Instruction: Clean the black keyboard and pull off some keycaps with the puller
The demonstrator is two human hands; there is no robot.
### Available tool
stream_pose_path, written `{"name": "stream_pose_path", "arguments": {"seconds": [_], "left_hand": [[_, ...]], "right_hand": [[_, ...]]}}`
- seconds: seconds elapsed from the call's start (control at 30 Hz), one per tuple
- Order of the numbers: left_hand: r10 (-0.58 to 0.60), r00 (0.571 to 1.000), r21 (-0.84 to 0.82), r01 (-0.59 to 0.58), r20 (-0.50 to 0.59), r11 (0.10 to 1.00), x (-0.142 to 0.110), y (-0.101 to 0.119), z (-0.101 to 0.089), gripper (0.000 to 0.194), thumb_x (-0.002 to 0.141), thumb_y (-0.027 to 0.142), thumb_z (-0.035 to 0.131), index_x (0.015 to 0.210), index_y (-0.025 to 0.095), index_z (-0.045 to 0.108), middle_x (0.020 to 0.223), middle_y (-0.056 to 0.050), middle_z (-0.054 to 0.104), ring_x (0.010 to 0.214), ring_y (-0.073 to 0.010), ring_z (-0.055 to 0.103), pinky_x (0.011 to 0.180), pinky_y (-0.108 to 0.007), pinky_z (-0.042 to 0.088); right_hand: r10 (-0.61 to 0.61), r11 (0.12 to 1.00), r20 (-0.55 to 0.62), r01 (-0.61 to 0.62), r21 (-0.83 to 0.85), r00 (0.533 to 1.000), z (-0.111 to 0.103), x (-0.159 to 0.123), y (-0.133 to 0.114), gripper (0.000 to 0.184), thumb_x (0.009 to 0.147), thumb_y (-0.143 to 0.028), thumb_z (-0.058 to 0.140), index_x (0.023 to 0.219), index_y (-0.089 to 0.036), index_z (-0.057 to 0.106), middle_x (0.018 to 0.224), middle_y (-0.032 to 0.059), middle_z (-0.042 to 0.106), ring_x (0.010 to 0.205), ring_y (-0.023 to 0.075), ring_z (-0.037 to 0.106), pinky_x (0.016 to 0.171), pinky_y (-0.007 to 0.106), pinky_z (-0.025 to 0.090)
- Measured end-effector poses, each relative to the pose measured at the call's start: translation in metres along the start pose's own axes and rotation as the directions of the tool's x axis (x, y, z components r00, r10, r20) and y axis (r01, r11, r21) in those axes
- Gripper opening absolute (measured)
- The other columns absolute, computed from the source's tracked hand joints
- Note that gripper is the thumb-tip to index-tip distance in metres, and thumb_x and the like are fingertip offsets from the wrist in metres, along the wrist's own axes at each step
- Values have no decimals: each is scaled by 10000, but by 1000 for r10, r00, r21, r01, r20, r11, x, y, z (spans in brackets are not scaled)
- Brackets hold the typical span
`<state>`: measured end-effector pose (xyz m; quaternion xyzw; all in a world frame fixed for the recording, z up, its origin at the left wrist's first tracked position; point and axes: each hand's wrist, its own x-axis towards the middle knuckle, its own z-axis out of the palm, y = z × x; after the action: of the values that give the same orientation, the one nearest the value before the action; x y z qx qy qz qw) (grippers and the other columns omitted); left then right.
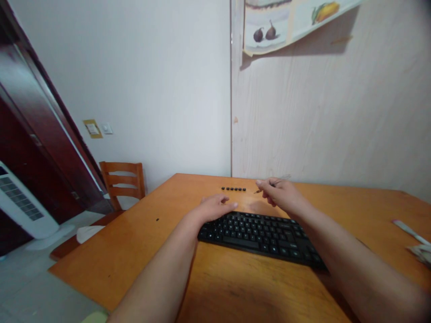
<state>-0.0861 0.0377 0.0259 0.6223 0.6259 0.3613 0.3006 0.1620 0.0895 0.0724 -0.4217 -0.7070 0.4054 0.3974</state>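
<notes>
A black keyboard (256,235) lies on the wooden table, turned slightly, some of its right part hidden by my right forearm. My left hand (217,208) rests at its upper left corner, fingers and thumb apart. Over the table just beyond the keyboard, my right hand (278,192) pinches a thin tool (258,191) with a pointed brownish tip facing left. Thin wire-like ends show above that hand; the exact kind of tool is unclear. Several small black keycaps (233,189) stand in a straight row behind the keyboard, apart from both hands.
The wooden table (151,251) reaches back to the wall. A small black piece (157,220) lies on its left side. On the right are a white stick-like item (409,229) and a crumpled pale cloth-like thing (420,252). A wooden chair (123,179) stands at left.
</notes>
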Motion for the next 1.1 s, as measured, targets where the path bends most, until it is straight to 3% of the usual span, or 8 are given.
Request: {"name": "stream_pose_path", "arguments": {"seconds": [0.07, 0.13, 0.33, 0.43, 0.6, 0.7, 0.9, 1.1], "left_hand": [[75, 994, 251, -93, 82, 964, -11, 9, 3, 794, 590, 718, 736, 1220, 240, 653, 1366, -131, 595, 1298, -400, 467, 1112, -500, 243], [95, 983, 392, -152, 160, 907, -22, 16, 7, 953, 595, 766, 701, 1382, 254, 535, 1468, -142, 499, 1386, -422, 362, 1160, -589, 62], [97, 946, 502, -249, 309, 828, -39, 16, 17, 1172, 545, 804, 697, 1521, 276, 320, 1566, -158, 350, 1437, -438, 255, 1124, -685, -88], [93, 937, 520, -268, 338, 811, -41, 12, 18, 1219, 557, 795, 696, 1553, 258, 241, 1587, -173, 300, 1455, -441, 210, 1128, -685, -89], [77, 926, 557, -287, 369, 780, -42, 11, 21, 1226, 575, 790, 683, 1563, 263, 182, 1607, -166, 256, 1465, -426, 197, 1131, -695, -66], [75, 925, 588, -297, 372, 752, -43, 12, 22, 1208, 573, 796, 674, 1554, 284, 190, 1602, -150, 274, 1464, -419, 210, 1137, -699, -28], [71, 919, 594, -308, 388, 744, -42, 11, 21, 1221, 578, 789, 670, 1561, 269, 164, 1611, -171, 240, 1475, -404, 190, 1139, -698, 13], [74, 924, 592, -300, 374, 748, -41, 10, 23, 1169, 566, 766, 699, 1538, 323, 223, 1589, -144, 297, 1458, -416, 227, 1144, -682, 77]], "right_hand": [[21, 1000, 21, -21, 13, 1000, 3, 1, 4, 401, 836, -590, 575, 728, -206, 534, 547, -12, 547, 431, 111, 467, 412, 235, 354], [10, 1000, 29, -10, -10, 1000, 7, 3, 9, 420, 841, -610, 567, 727, -210, 509, 538, -13, 562, 406, 106, 457, 404, 233, 342], [-70, 981, 29, 74, -178, 997, 10, 11, 26, 513, 833, -679, 538, 663, -196, 541, 531, -3, 569, 465, 119, 487, 470, 244, 356], [-66, 979, 7, 66, -193, 998, 10, 14, 32, 506, 827, -663, 559, 662, -186, 569, 547, 1, 569, 508, 126, 501, 486, 244, 359], [104, 995, 61, -104, 0, 993, 15, 11, 31, 400, 872, -554, 551, 727, -182, 564, 558, -5, 574, 422, 101, 460, 408, 229, 339], [137, 989, 88, -141, 43, 987, 19, 10, 30, 364, 885, -513, 552, 738, -179, 552, 586, 17, 613, 401, 101, 483, 390, 228, 362], [72, 995, 100, -65, -70, 992, 20, 10, 38, 529, 853, -661, 543, 748, -151, 635, 561, 36, 625, 400, 103, 481, 394, 233, 346], [-14, 987, 113, 32, -158, 994, 23, 7, 39, 556, 863, -671, 508, 719, -160, 674, 497, 19, 600, 414, 125, 494, 428, 252, 354]]}}
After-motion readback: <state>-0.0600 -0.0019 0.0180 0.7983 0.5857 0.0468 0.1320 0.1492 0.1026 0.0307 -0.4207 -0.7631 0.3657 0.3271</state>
